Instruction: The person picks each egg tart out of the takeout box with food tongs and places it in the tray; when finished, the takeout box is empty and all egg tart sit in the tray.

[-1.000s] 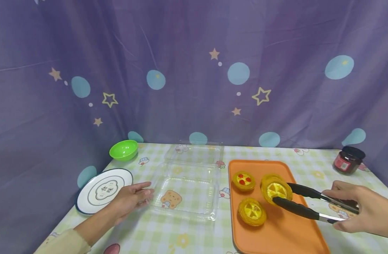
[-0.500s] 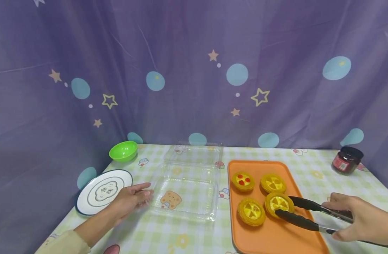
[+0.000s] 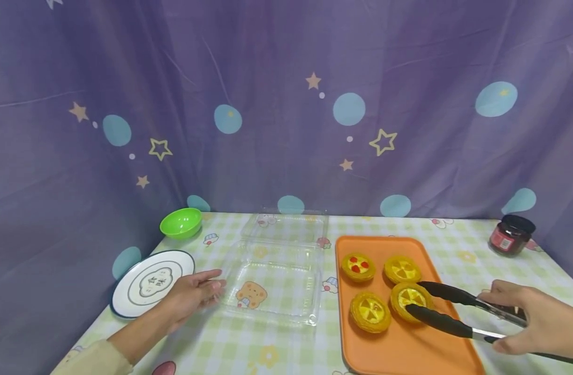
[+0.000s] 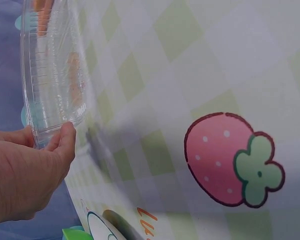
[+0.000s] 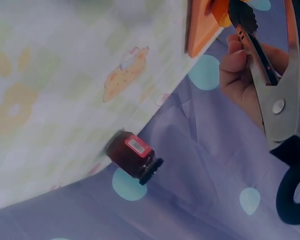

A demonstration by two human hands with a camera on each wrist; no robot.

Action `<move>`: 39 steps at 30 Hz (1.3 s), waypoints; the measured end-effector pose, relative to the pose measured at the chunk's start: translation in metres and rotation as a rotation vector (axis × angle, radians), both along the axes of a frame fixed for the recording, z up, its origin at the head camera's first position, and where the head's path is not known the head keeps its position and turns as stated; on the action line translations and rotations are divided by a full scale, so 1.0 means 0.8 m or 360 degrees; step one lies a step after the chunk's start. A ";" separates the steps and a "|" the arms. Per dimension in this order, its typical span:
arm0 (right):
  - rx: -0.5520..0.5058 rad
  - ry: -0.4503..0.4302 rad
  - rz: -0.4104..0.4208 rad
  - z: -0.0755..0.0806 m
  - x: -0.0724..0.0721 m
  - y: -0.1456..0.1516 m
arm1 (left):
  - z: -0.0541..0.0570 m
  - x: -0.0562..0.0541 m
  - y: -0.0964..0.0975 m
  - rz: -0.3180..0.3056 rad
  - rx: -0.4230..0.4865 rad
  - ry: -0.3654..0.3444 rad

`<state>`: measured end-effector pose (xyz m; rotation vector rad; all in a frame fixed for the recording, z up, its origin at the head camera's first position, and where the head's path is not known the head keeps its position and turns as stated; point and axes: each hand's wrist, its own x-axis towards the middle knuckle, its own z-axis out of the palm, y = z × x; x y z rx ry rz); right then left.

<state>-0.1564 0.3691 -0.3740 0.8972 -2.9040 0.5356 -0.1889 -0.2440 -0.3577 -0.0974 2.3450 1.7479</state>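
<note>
In the head view my left hand [image 3: 195,294] is at the left edge of a clear plastic clamshell box [image 3: 268,313], lid folded back. In the left wrist view its thumb and fingers pinch the box's near corner. My right hand [image 3: 532,317] grips black-tipped metal tongs [image 3: 443,321]. Their tips stand on either side of a tart with yellow fruit wedges [image 3: 408,299] on the orange tray [image 3: 375,357]. Beside it are two similar tarts, one behind [image 3: 402,269] and one to the left [image 3: 370,312], and a tart with red pieces [image 3: 358,267].
A white plate with a dark rim [image 3: 127,297] lies left of my left forearm, with a green bowl [image 3: 181,224] behind it. A dark jar [image 3: 511,237] stands at the back right, near the table's edge. A purple curtain [image 3: 277,166] hangs behind the checked tablecloth.
The tongs have brought the tart down and toward me, from over the back right tart to the tray's front right. Their tips have since spread slightly. My left hand has stayed put.
</note>
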 end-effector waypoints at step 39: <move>-0.0220 0.0336 -0.0447 0.018 -0.003 -0.011 | -0.001 -0.001 0.000 0.0006 0.0001 -0.0004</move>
